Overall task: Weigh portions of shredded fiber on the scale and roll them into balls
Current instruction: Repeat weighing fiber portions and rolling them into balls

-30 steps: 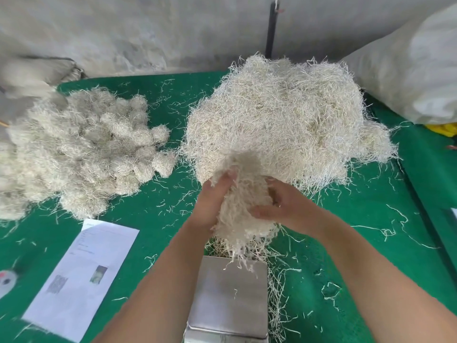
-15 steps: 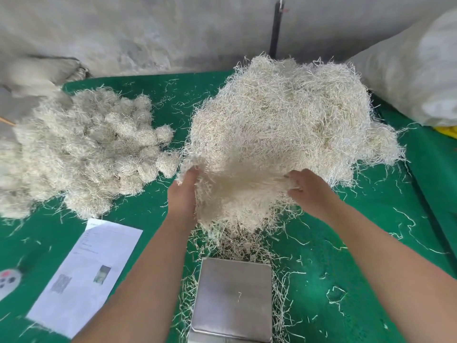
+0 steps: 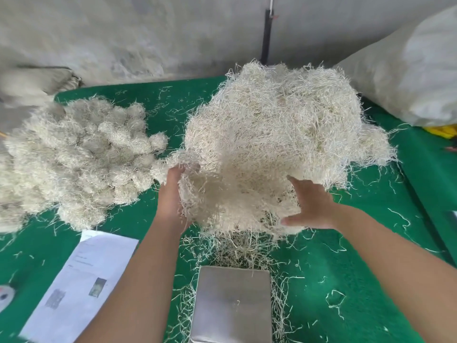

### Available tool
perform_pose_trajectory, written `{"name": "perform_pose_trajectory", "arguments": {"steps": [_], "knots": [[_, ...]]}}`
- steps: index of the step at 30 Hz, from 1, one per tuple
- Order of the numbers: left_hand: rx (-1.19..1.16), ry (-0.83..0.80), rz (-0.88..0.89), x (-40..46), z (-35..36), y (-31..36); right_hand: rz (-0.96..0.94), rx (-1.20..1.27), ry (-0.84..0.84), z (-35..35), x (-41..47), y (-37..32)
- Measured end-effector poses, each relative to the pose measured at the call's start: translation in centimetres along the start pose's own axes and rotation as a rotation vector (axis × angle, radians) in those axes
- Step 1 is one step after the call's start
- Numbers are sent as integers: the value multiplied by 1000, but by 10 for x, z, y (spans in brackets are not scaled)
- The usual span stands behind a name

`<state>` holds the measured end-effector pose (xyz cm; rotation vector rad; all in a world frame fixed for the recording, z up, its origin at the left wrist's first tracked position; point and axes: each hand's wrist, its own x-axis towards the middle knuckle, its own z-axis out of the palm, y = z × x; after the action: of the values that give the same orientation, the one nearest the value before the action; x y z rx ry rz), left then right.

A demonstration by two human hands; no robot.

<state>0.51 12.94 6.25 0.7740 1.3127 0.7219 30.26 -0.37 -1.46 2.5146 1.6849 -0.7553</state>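
Behind the scale [image 3: 232,303], loose fiber pile [image 3: 279,134] between both hands, left fingers [image 3: 176,173] buried, right fingers [image 3: 296,183] spread.

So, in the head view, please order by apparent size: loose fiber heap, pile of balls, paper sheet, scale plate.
1. Loose fiber heap
2. Pile of balls, partly cut off at the left edge
3. Paper sheet and scale plate: look alike, both near the camera and cropped, so not ranked.

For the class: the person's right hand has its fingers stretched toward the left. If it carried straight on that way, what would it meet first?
Most likely the near edge of the loose fiber heap, which the right hand already seems to touch; depth is unclear.
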Motion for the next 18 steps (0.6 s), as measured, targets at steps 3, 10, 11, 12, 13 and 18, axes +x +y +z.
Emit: {"name": "perform_pose_trajectory", "arguments": {"steps": [3,10,11,12,13,18], "knots": [[-11,-111,24,-11,14,2,-247,355,29,-15,-17,-57],[111,-368,66,-32,39,1,-189,568,15,-15,-13,-129],[118,-371,87,-35,39,3,-164,603,62,-12,-8,-127],[129,-339,95,-37,39,4,-154,644,111,-11,-3,-124],[129,-292,96,-38,39,4,-145,615,166,-11,2,-120],[-54,-97,66,-32,42,-10,-39,125,293,-11,19,-98]]}}
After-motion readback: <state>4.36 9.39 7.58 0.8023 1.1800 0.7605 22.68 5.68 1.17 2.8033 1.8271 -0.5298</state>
